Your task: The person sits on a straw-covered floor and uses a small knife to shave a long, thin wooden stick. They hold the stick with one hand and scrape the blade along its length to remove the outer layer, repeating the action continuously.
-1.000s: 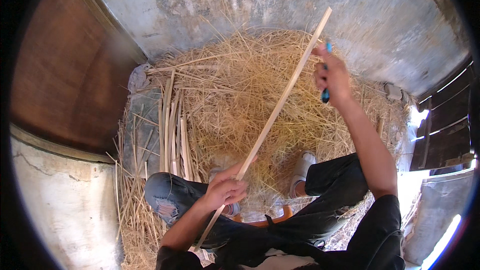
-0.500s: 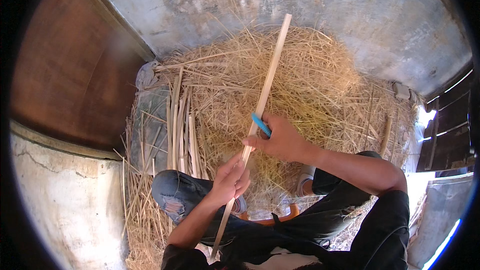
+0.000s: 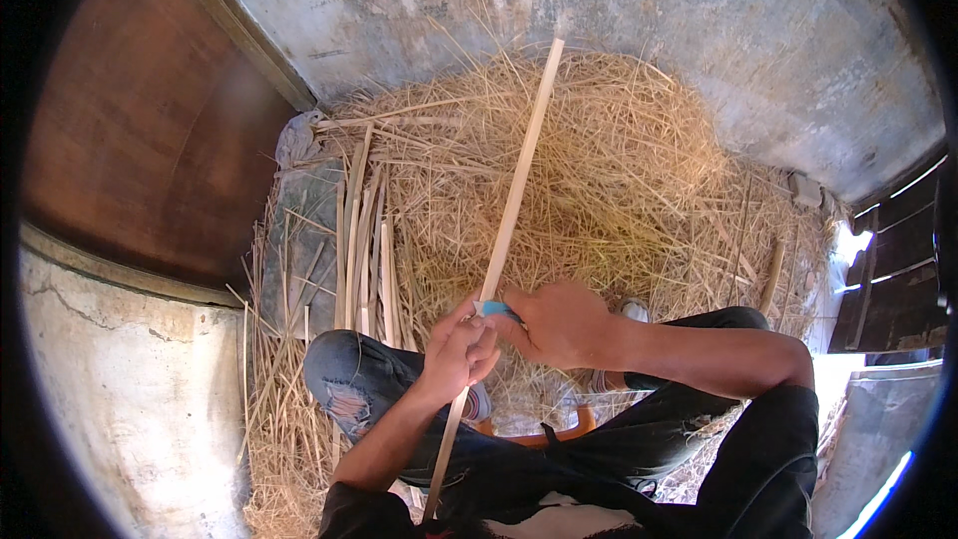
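Observation:
A long, narrow pale strip, wood or bamboo by its look [image 3: 521,175], slants upward away from me. Its lower end passes between my legs. My left hand [image 3: 459,351] is closed around the strip low down, above my left knee. Just beside it, my right hand [image 3: 567,324] grips a small blue tool [image 3: 496,309], which lies across the strip. Only a short part of that tool shows, so its exact kind is unclear. The two hands are almost touching.
Loose straw-like shavings [image 3: 599,130] are heaped before me against a grey wall [image 3: 639,0]. Several pale strips [image 3: 351,240] lie at the left, near a brown panel [image 3: 150,130]. An orange curved piece [image 3: 574,424] shows between my legs. Dark slats [image 3: 893,260] stand at the right.
My right hand and the blue tool have slid down the strip toward my left hand. The strip's far tip has shifted slightly left and lower. My left hand keeps its hold.

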{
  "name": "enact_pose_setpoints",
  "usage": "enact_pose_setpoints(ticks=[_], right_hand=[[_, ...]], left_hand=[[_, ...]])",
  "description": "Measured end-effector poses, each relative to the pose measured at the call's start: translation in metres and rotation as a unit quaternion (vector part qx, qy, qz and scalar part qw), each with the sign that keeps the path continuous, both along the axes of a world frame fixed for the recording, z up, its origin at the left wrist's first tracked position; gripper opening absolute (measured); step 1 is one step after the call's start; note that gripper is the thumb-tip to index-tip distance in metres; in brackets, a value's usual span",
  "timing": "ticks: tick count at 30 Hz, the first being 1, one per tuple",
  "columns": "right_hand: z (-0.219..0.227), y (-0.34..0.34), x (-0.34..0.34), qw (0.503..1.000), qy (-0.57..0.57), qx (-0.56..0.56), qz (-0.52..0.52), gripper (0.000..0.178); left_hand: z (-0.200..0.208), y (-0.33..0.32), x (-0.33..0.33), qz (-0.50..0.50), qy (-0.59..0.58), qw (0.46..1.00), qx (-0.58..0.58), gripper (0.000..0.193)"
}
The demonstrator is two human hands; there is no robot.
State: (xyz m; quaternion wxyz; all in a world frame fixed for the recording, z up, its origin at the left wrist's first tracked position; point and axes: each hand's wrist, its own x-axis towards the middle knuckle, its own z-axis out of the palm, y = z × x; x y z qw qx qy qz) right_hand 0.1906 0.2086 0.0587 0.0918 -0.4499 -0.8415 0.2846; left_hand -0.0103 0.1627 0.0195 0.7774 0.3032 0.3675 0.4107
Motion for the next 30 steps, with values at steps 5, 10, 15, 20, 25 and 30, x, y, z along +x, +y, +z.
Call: enact_pose_setpoints(ticks=[5, 10, 15, 20, 25, 30], right_hand=[[0.0, 0.01, 0.004, 0.999, 0.011, 0.044, 0.005, 0.04], [0.001, 0.027, 0.003, 0.997, -0.014, 0.074, 0.003, 0.043], [-0.009, 0.047, 0.019, 0.988, -0.043, 0.134, -0.068, 0.045], [0.023, 0.131, 0.096, 0.935, -0.04, -0.018, -0.353, 0.051], [-0.031, 0.182, 0.267, 0.844, 0.038, 0.276, -0.458, 0.054], [-0.001, 0.159, 0.243, 0.772, 0.395, -0.008, -0.497, 0.054]], left_hand=[[-0.009, 0.005, -0.004, 0.018, 0.012, 1.0, -0.017, 0.027], [0.0, 0.009, -0.006, 0.015, 0.014, 1.0, 0.02, 0.028], [0.0, 0.006, -0.008, -0.018, 0.007, 0.999, 0.033, 0.039], [-0.002, -0.027, -0.017, -0.133, 0.01, 0.99, 0.04, 0.049], [-0.01, -0.032, -0.011, -0.206, -0.003, 0.97, 0.127, 0.05], [-0.008, -0.031, -0.015, -0.147, 0.002, 0.986, 0.084, 0.05]])
